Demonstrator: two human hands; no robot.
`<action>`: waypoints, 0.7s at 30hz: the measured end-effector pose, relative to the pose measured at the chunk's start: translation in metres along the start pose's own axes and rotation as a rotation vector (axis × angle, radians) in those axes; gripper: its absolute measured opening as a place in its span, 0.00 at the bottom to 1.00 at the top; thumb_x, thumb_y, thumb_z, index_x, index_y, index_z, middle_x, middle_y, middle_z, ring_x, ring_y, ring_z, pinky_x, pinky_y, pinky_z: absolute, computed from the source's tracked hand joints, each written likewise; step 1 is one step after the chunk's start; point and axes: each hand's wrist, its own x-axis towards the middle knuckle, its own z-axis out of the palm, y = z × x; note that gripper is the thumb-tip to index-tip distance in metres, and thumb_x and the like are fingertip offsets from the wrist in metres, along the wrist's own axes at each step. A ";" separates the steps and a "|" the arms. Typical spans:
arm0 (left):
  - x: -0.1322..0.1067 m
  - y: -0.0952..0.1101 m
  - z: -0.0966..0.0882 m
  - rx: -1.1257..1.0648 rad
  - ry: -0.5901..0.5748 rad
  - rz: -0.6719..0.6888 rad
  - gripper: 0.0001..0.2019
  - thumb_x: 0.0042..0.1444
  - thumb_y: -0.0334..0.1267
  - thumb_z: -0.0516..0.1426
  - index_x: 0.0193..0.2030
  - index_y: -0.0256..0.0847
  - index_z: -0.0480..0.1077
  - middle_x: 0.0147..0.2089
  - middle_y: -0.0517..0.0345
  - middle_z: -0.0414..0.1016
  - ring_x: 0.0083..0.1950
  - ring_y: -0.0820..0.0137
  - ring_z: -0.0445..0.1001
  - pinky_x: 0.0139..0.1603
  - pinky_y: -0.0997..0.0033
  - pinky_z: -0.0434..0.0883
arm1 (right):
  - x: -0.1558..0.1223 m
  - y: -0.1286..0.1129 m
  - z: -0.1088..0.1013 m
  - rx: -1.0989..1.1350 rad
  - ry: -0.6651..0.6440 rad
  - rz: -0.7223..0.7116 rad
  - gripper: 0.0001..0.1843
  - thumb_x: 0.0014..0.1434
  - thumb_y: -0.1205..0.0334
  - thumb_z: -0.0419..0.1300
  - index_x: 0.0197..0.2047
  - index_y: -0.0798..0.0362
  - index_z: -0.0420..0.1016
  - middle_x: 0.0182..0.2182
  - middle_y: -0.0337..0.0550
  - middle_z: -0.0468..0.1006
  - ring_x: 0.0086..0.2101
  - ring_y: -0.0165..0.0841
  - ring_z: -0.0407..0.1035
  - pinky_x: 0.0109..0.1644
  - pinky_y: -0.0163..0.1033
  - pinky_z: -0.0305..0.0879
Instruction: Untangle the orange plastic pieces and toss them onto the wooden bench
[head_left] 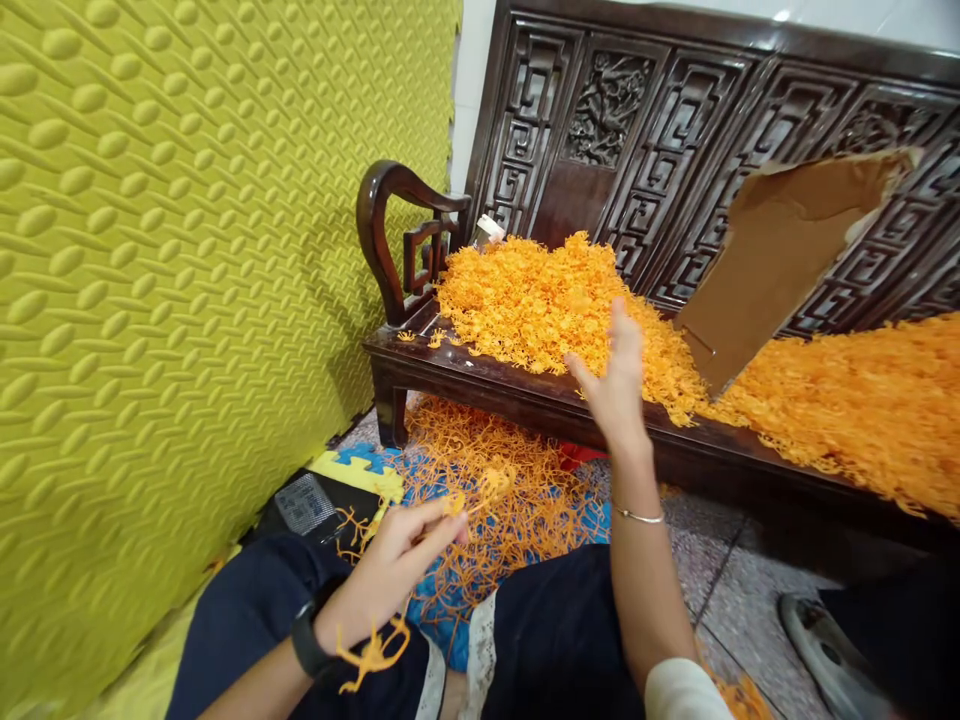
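My left hand (409, 550), with a dark band on its wrist, is closed in a pinch above my lap. From its fingertips sticks out an orange branched plastic piece (491, 487), slightly blurred. Another spidery orange piece (375, 655) hangs by that wrist. My right hand (619, 385), slightly smeared by motion, is raised in front of the bench with thumb and fingers apart. I see nothing between them. Just beyond it lies a big heap of small orange spidery plastic pieces (540, 300) on the dark wooden bench (510, 390).
A torn brown cardboard sheet (780, 250) stands between the first heap and a second orange heap (862, 400). Thin orange strands (487, 550) cover the blue floor mat below. A yellow textured foam wall (187, 250) borders the left. A person's shoe (825, 650) shows at lower right.
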 end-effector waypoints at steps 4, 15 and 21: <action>0.024 0.012 -0.014 0.021 0.115 0.124 0.17 0.60 0.44 0.50 0.22 0.39 0.61 0.22 0.65 0.55 0.25 0.75 0.55 0.26 0.75 0.55 | -0.028 -0.012 0.031 0.233 -0.093 0.113 0.23 0.59 0.54 0.56 0.56 0.52 0.66 0.52 0.52 0.69 0.51 0.42 0.64 0.57 0.52 0.60; 0.040 0.001 -0.022 -0.126 -0.009 0.083 0.18 0.58 0.46 0.50 0.20 0.40 0.56 0.20 0.67 0.54 0.22 0.76 0.54 0.23 0.75 0.54 | -0.050 -0.078 0.018 0.983 -0.707 0.240 0.22 0.57 0.57 0.60 0.55 0.46 0.67 0.47 0.44 0.75 0.47 0.33 0.69 0.55 0.44 0.64; 0.045 -0.003 -0.012 -0.210 -0.096 0.058 0.18 0.57 0.45 0.51 0.19 0.40 0.54 0.20 0.68 0.49 0.22 0.77 0.47 0.23 0.74 0.49 | -0.059 -0.097 0.024 0.847 -0.600 0.280 0.05 0.53 0.61 0.64 0.33 0.52 0.76 0.29 0.39 0.76 0.31 0.28 0.69 0.37 0.35 0.66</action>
